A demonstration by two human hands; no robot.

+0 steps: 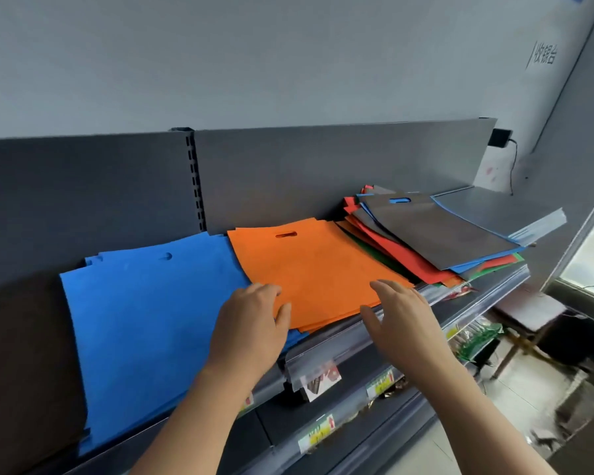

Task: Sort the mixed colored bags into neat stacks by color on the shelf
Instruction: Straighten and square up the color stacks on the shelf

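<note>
The shelf (330, 351) ran under the orange stack (316, 269) and carried every bag along its top board. The blue stack (144, 313) lay just left of the orange stack, with the orange stack's left edge lapping over it. The brown stack (24, 354) lay farther left of the orange stack, beyond the blue. The orange stack itself sat flat, its handle holes toward the back panel. The mixed pile (408, 258) lay just right of the orange stack, fanned out in red, green, blue and orange, and a grey bag (436, 231) lay on top of it. The left hand (251, 323) rested on the orange stack's near left corner, thumb on top and fingers bent at its left edge; whether it gripped the bags could not be told. The right hand (398, 320) was spread wide at the orange stack's near right corner, holding nothing. Price tags (319, 375) hung below the orange stack.
</note>
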